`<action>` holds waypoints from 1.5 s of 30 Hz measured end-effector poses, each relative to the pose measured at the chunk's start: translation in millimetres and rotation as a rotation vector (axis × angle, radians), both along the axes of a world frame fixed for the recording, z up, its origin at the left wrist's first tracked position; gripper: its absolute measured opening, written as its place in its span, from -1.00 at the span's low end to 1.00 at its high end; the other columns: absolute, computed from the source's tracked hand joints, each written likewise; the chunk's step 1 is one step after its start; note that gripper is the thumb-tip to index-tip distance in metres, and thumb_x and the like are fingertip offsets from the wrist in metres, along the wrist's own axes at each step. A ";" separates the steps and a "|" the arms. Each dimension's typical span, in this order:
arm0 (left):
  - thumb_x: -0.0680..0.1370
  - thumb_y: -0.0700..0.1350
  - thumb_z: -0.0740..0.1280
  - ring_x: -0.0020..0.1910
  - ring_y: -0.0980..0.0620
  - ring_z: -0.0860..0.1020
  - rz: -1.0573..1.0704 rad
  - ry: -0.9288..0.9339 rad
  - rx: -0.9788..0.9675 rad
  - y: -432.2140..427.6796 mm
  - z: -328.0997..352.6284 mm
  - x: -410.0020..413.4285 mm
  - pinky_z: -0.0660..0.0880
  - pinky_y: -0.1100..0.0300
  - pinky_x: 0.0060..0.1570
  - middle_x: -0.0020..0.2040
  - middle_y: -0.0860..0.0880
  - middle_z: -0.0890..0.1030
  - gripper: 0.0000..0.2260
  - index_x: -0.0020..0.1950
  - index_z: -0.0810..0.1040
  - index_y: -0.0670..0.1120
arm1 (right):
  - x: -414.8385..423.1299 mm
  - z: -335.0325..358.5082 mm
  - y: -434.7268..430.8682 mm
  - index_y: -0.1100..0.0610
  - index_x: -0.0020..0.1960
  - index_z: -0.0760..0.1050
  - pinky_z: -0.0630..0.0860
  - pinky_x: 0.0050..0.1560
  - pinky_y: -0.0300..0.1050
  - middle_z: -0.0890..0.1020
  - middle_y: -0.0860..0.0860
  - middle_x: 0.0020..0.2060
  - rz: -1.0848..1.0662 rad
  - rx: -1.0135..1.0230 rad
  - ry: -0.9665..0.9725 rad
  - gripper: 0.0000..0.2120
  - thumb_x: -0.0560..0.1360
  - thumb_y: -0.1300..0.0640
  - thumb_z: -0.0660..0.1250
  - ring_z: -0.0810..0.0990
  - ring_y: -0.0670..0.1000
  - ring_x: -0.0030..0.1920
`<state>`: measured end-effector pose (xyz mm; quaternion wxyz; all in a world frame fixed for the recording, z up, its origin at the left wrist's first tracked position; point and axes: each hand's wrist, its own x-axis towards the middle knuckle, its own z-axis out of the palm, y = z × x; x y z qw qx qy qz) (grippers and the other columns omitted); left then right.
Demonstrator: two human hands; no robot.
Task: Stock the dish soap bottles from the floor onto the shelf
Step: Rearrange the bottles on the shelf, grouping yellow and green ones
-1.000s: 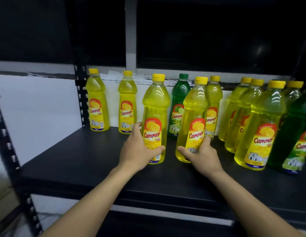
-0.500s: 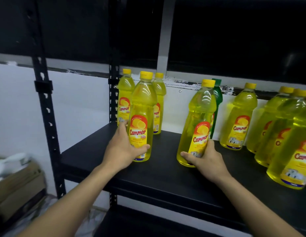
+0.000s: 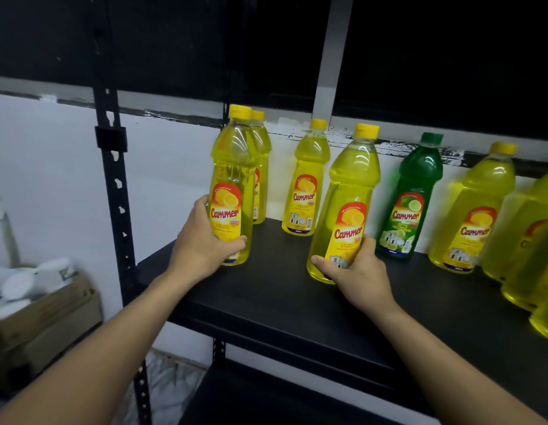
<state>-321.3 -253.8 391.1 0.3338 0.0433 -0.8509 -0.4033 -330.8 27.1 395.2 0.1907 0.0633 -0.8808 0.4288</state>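
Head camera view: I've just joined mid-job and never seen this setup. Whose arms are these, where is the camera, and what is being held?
There is no machine here. A person works with bare hands, and the one wide-angle camera sits on their head, looking forward and down, so the two arms reaching in from below are their own. The left hand grips the left yellow bottle of dish soap. The right hand grips the right yellow bottle by its lower part. Both bottles are at the black shelf. Behind them stand other yellow bottles and one green bottle. A cardboard box sits low on the left.
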 end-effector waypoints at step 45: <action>0.28 0.23 0.60 0.20 0.01 0.51 -0.083 -0.091 0.130 -12.9 -8.0 -11.5 0.52 0.07 0.11 0.27 0.04 0.50 -0.12 0.46 0.24 0.04 | -76.3 -5.8 -78.6 0.02 0.46 0.22 0.55 0.21 0.11 0.58 0.01 0.23 -0.031 -0.065 -0.067 -0.21 0.39 -0.21 0.50 0.59 0.09 0.18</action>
